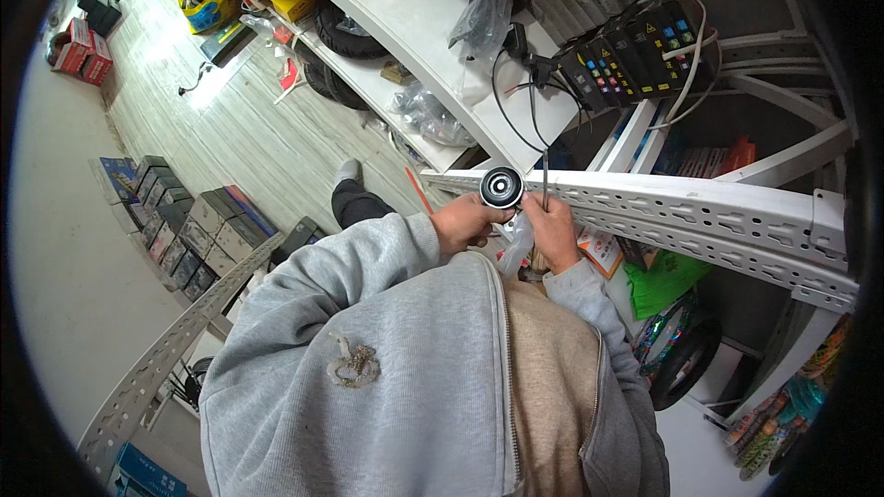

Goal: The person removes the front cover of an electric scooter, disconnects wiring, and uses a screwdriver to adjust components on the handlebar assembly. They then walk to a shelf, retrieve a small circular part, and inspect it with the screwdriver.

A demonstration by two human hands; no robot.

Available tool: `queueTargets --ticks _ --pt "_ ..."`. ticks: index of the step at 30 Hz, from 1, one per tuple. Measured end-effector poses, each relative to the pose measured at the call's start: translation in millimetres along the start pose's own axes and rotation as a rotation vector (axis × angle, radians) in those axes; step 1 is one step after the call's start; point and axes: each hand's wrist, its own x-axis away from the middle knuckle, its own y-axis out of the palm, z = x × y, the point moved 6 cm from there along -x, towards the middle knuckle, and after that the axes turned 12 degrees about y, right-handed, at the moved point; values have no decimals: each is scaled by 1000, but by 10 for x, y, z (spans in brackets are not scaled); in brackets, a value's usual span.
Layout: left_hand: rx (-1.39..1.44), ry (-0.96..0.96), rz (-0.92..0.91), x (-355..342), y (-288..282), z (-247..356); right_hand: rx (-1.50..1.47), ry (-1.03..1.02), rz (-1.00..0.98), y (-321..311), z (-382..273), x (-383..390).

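My left hand is closed around a round black part with a pale outer ring and a small light centre. Its ringed face is turned up, and its exact kind does not show. Right beside it, my right hand grips a thin dark rod that stands up past the fingers. What the rod belongs to is hidden in the fist. A crumpled clear plastic bag hangs between the two hands, next to the right fingers. Both hands are in front of my chest, close to the perforated white shelf rail.
A white shelf carries black cables, a plastic bag and a row of dark boxes. Black tyres lie on the lower shelf. Stacked boxes stand on the floor at left. A green bag lies at right.
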Motion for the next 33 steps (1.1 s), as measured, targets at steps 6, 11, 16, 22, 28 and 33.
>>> queueTargets --ticks 6,11,16,22,28,33 --pt "-21 8 0 -2 5 11 18 10 11 -5 -30 14" --pt "-45 9 -16 -22 -19 -13 20 -11 4 -12 -96 76" --pt "-43 18 -69 -55 -51 -46 44 -19 -13 -34 -95 94" --pt "-72 36 -111 -124 -98 -99 -12 2 -6 -36 -3 95" --pt "-228 123 -120 -145 -92 -48 -42 15 -39 -45 17 96" --pt "-291 138 -102 -149 -106 -33 -73 41 -27 -45 21 102"
